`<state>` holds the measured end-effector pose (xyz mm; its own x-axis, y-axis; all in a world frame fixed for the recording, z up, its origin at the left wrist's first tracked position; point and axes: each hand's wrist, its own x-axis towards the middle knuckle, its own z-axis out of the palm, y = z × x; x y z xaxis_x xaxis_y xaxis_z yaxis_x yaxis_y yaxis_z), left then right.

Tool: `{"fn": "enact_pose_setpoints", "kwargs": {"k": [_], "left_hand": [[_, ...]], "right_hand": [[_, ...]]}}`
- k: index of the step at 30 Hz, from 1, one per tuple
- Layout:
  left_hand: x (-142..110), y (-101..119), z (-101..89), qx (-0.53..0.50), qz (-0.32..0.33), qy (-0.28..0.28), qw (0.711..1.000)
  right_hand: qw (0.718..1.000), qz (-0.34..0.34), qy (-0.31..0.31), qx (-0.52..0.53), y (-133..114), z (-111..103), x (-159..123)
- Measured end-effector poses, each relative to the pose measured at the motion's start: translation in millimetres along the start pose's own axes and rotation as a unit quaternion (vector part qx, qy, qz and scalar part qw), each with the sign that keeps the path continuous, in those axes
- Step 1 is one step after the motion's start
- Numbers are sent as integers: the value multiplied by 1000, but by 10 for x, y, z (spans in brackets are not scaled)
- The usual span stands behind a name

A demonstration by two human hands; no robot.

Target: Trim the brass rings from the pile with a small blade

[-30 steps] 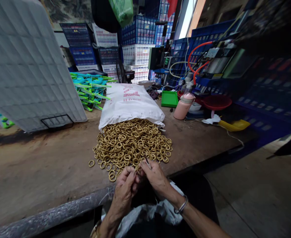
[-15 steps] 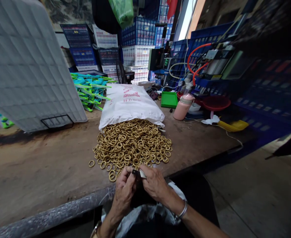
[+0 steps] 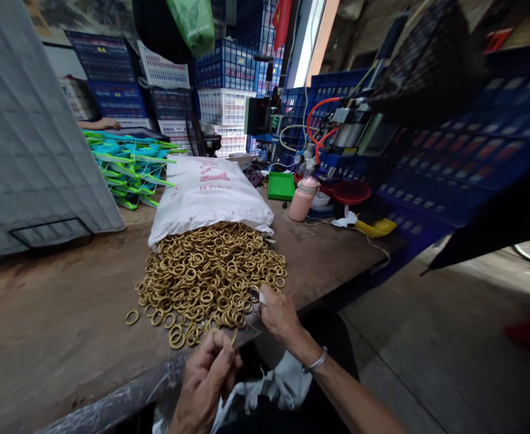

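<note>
A loose pile of brass-coloured rings (image 3: 211, 271) spills from the mouth of a white sack (image 3: 215, 196) on the worktable. At the table's front edge, my left hand (image 3: 207, 377) is closed, pinching one ring (image 3: 233, 337) between thumb and fingers. My right hand (image 3: 279, 314) is closed around a small tool with a dark, flat tip (image 3: 254, 293) and a whitish handle (image 3: 262, 298); its exact kind is unclear. That tip points left, over the pile's right front edge. One ring (image 3: 132, 317) lies apart at the left.
A tall pale ribbed panel (image 3: 61, 138) stands at left, beside turquoise-and-green plastic pieces (image 3: 124, 163). Another person's forearm (image 3: 100, 123) shows behind these. On the right are a green tray (image 3: 281, 186), a pink bottle (image 3: 303, 200) and a red dish (image 3: 350, 192). Crates are stacked behind.
My hands have moved apart. The right, with the tool, shifted up toward the pile's edge; the left is lower with the ring now visible. The camera view has turned right.
</note>
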<state>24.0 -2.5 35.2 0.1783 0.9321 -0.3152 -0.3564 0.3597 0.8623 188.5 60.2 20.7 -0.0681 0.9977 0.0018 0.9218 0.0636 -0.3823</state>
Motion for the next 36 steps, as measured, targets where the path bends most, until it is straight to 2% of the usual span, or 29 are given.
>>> {"fn": "enact_pose_setpoints", "kwargs": {"k": [4, 6, 8, 12, 17, 21, 24, 26, 29, 31, 33, 36], "left_hand": [[39, -11, -4, -45, -59, -34, 997], [92, -31, -10, -53, -74, -36, 995], [132, -47, -4, -69, -67, -31, 995], [142, -41, 40, -115, -56, -15, 992], [94, -44, 70, -164, -104, -32, 980], [98, -177, 33, -183, -114, -55, 975], [121, -290, -7, -149, -119, -85, 978], [135, -328, -18, -120, -102, -88, 984], [156, -327, -5, -85, -53, -56, 993], [170, -310, 7, -65, -32, -21, 997], [179, -298, 4, -48, -24, 2, 999], [181, -296, -43, -17, 0, 24, 1000]], "right_hand": [[991, 92, 78, -55, 433, -130, 155], [984, 135, 78, -83, 584, -133, 217], [982, 149, 61, -97, 667, -104, 264], [981, 155, 46, -110, 689, -50, 316], [980, 163, 25, -113, 664, -49, 359], [979, 162, 28, -122, 706, -47, 386], [979, 161, 39, -121, 744, -66, 377], [985, 132, 57, -99, 717, -82, 336], [996, 32, 76, -15, 528, -70, 195], [995, -51, 55, 65, 319, -26, 62], [980, -141, 5, 139, 99, 37, -71], [955, -195, -45, 217, -155, 124, -202]]}}
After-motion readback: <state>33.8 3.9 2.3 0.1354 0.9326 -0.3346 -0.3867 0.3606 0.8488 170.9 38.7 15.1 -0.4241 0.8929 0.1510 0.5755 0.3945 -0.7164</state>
